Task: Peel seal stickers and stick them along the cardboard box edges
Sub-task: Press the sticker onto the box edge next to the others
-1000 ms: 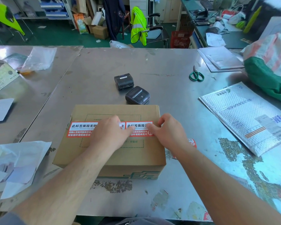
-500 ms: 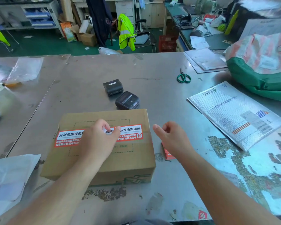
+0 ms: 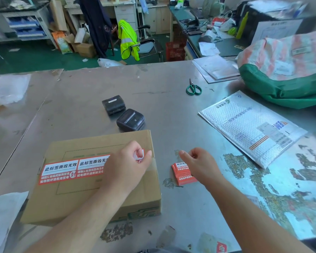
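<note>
A flat cardboard box (image 3: 77, 203) lies on the steel table in front of me. Two red-and-white seal stickers (image 3: 69, 169) run side by side across its top seam. My left hand (image 3: 124, 168) rests over the right sticker's end and pinches a crumpled scrap of white and red backing paper (image 3: 139, 155). My right hand (image 3: 202, 166) hovers just right of the box, fingers loosely curled and empty, above a small stack of red seal stickers (image 3: 181, 173) lying on the table.
Two black handheld printers (image 3: 122, 114) sit just beyond the box. Green scissors (image 3: 193, 88) lie further back right. A bubble mailer (image 3: 252, 126) and a green-and-striped sack (image 3: 288, 70) fill the right side. White paper scraps (image 3: 0, 216) lie at the near left.
My right hand left the box top and moved right, over the sticker stack. My left hand slid to the right sticker's end and now pinches a backing scrap. The view shifted right.
</note>
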The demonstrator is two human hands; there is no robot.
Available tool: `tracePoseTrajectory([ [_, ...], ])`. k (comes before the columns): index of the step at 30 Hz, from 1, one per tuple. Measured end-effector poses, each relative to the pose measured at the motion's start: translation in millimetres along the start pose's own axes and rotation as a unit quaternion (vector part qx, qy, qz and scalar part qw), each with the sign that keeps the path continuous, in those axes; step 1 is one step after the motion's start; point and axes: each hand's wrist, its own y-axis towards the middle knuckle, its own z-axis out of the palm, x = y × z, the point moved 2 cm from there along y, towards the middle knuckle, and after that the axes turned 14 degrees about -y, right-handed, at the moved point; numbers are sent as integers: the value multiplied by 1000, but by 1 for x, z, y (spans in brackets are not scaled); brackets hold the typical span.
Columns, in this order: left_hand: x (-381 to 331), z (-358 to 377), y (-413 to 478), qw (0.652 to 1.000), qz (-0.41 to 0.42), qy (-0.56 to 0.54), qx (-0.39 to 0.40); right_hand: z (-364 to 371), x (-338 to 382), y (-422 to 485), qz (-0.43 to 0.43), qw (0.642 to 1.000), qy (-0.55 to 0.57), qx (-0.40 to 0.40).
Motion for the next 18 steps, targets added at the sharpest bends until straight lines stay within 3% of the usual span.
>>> tracePoseTrajectory([
  [5,1,7,-5,999,44,23,-1,3,-2,8,1,1000,-6,14],
  [13,5,8,-4,999,42,1,-13,17,-10,24,14,998,-44,39],
  [18,7,9,-2,999,46,4,-17,11,-35,38,88,994,-47,-53],
])
